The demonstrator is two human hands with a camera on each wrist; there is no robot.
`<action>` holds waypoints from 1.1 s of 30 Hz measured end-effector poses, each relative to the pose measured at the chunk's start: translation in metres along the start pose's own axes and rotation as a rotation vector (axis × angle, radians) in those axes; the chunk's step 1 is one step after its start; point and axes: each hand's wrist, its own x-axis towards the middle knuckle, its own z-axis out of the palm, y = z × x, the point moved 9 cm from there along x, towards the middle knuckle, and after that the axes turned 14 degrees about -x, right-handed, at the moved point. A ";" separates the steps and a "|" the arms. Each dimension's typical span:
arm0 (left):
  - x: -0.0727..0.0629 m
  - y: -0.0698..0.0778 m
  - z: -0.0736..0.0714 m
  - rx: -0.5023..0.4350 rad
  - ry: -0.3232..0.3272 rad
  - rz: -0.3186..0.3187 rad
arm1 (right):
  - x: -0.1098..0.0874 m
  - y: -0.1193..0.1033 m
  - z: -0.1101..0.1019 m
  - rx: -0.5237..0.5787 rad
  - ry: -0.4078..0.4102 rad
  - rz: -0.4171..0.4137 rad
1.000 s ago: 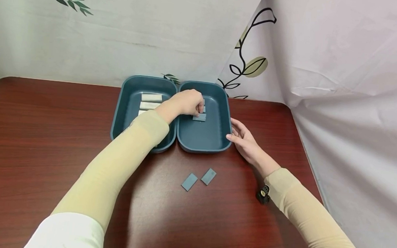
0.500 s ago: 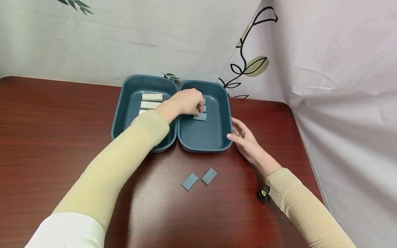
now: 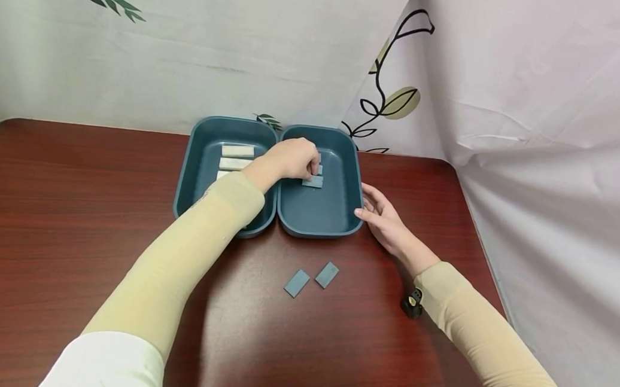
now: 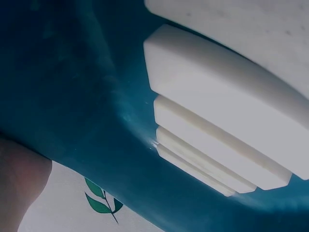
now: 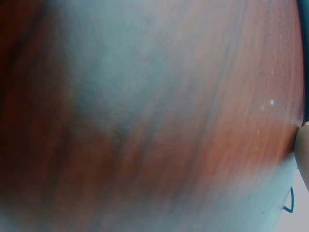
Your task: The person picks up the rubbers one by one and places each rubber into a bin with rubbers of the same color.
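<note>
My left hand (image 3: pixel 293 158) reaches into the right blue tray (image 3: pixel 315 234), fingers bent down at the nearest grey-blue tile (image 3: pixel 314 182). The fingertips meet the tile's left part and cover it. Behind it, another grey-blue tile (image 3: pixel 319 169) shows in part beside the fingers, with more hidden by the hand. On the tray's right side, my right hand (image 3: pixel 386 224) holds the wall, thumb over the rim and fingers along the outside. Two loose grey-blue tiles, a left one (image 3: pixel 297 283) and a right one (image 3: pixel 327 275), lie on the table in front of the tray.
The left blue tray (image 3: pixel 181 175) stands against the right one, partly under my left forearm. It contains several white tiles (image 4: pixel 212 87) in a row. A patterned cloth (image 3: pixel 190 47) hangs behind the brown table (image 3: pixel 71 213). A small black device (image 3: pixel 412 304) sits by my right wrist.
</note>
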 end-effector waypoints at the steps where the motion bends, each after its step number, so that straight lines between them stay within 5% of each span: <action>1: 0.000 0.000 0.000 0.000 0.001 0.000 | 0.000 0.000 0.000 -0.001 -0.001 -0.001; 33: -0.003 0.001 0.004 0.023 -0.011 -0.009 | 0.000 0.001 -0.001 -0.015 -0.003 0.009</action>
